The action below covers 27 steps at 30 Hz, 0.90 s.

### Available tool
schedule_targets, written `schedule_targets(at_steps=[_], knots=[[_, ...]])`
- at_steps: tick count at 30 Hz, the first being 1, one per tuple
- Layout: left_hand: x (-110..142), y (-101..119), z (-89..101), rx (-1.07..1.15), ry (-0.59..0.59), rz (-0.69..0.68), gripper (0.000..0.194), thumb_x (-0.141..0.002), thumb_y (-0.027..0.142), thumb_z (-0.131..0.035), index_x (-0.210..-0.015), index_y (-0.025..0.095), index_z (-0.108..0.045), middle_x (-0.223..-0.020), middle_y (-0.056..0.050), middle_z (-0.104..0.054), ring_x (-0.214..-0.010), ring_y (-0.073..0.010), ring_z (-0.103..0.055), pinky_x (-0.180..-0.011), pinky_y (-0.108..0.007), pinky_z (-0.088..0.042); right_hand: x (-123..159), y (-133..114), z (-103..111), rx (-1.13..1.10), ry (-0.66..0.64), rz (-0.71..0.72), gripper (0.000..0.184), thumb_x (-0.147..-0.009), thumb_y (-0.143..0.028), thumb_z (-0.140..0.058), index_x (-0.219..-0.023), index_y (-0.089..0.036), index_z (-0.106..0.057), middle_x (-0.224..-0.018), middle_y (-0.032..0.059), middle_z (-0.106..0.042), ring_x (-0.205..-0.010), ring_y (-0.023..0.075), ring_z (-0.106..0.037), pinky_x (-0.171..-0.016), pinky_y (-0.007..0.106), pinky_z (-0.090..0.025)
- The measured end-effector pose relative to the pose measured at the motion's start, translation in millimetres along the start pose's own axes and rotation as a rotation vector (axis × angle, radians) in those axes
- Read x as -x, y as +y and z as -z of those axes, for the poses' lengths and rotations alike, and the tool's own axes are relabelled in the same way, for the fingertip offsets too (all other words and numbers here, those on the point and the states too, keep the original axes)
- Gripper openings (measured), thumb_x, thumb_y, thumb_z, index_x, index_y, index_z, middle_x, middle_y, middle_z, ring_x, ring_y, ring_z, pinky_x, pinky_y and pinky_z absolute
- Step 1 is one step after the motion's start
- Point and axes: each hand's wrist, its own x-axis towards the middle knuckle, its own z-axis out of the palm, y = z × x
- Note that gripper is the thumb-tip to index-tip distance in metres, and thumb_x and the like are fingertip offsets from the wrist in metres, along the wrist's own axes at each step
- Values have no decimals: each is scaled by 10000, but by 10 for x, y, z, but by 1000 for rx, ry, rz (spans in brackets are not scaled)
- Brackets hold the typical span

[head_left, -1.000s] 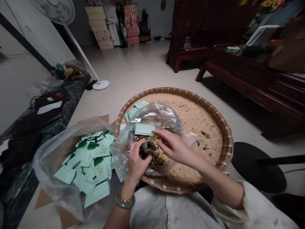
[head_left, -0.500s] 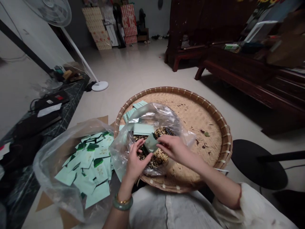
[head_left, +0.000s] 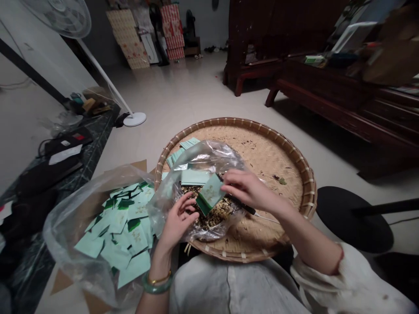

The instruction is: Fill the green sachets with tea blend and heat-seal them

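Observation:
My right hand (head_left: 244, 185) pinches a small pale-green paper packet (head_left: 211, 192) by its right edge, over an open clear plastic bag (head_left: 222, 152). The packet tilts, with its darker green end at the lower left. My left hand (head_left: 178, 218) is just left of the packet, its fingers curved and apart, with nothing in it. Dried, brown and yellowish loose bits (head_left: 218, 213) fill the bag. A stack of flat green packets (head_left: 195, 177) lies on them. Below my right hand a tool with a black handle (head_left: 248, 208) shows; its far part is hidden.
The bag rests in a round woven bamboo tray (head_left: 309, 174) with scattered dry bits and a row of green packets (head_left: 176, 156). Left of it, a large plastic bag (head_left: 62, 218) holds many green packets. A white fan (head_left: 135, 119) and a black round base (head_left: 347, 222) stand nearby.
The packet has passed out of my left hand's reach and is tilted up in my right hand, its printed face showing. My left hand has drawn back left; the black handle has come into view.

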Motion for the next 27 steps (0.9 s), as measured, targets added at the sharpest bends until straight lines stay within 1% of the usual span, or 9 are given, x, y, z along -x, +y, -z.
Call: schedule_targets(at_steps=[2, 4, 6, 10, 13, 14, 16, 19, 27], knots=[[33, 58, -20, -188, 77, -127, 734, -623, 265, -778, -1308, 228, -517, -1177, -114, -623, -858, -178, -589, -660, -273, -515, -15, -87, -99, 96, -43, 38, 202, -944, -245, -478, -794, -160, -583, -827, 47, -558, -709, 138, -518, -649, 273, -453], [58, 104, -64, -400, 130, -244, 761, -600, 273, -805, -1307, 250, -525, -1151, -91, -620, -836, -185, -580, -697, -306, -516, -23, -155, -251, 170, -70, 58, 203, -943, -238, -467, -822, -151, -604, -894, 80, -567, -717, 150, -532, -641, 287, -459], [66, 116, -110, -508, 150, -322, 611, -659, 266, -764, -1243, 253, -583, -1036, -59, -640, -785, -177, -580, -711, -318, -516, -22, -195, -393, 201, -76, 77, 190, -933, -239, -478, -842, -154, -622, -979, 109, -576, -779, 176, -557, -668, 307, -474], [59, 37, -114, -489, 179, -329, 481, -707, 278, -723, -1170, 208, -612, -958, -48, -647, -634, -128, -561, -634, -284, -523, -11, -164, -501, 55, -5, 120, 135, -919, -252, -519, -902, -180, -632, -1079, 102, -570, -935, 190, -573, -791, 325, -486], [69, -33, -49, -468, 192, -349, 468, -709, 288, -726, -1152, 203, -601, -1070, -72, -638, -736, -153, -614, -698, -303, -542, 10, -18, -556, -5, 96, -11, 121, -923, -184, -503, -940, -175, -622, -960, 70, -605, -891, 167, -582, -795, 306, -473], [76, -46, -28, -474, 187, -364, 458, -715, 283, -721, -1149, 206, -597, -1095, -77, -634, -808, -173, -629, -732, -313, -543, 21, 47, -603, 25, 85, -66, 127, -913, -142, -501, -925, -166, -625, -903, 62, -615, -847, 164, -584, -770, 297, -469], [90, -59, 1, -496, 162, -390, 439, -729, 269, -709, -1147, 208, -593, -1116, -83, -634, -934, -207, -633, -792, -333, -539, 45, 174, -735, 91, -126, -70, 111, -854, -87, -566, -886, -153, -650, -829, 49, -625, -781, 162, -588, -724, 273, -456], [101, -55, 13, -524, 144, -425, 414, -738, 254, -699, -1137, 209, -595, -1108, -81, -646, -999, -226, -628, -867, -375, -523, 61, 298, -942, 189, -267, -96, 221, -810, -48, -594, -981, -167, -670, -888, 62, -629, -801, 170, -597, -712, 260, -437], [92, -99, 28, -510, 160, -417, 410, -721, 272, -718, -1110, 205, -605, -1089, -78, -656, -999, -232, -635, -897, -397, -516, 34, 441, -995, 97, -201, -129, 124, -772, -65, -623, -846, -151, -671, -797, 35, -638, -726, 147, -574, -688, 245, -417]])
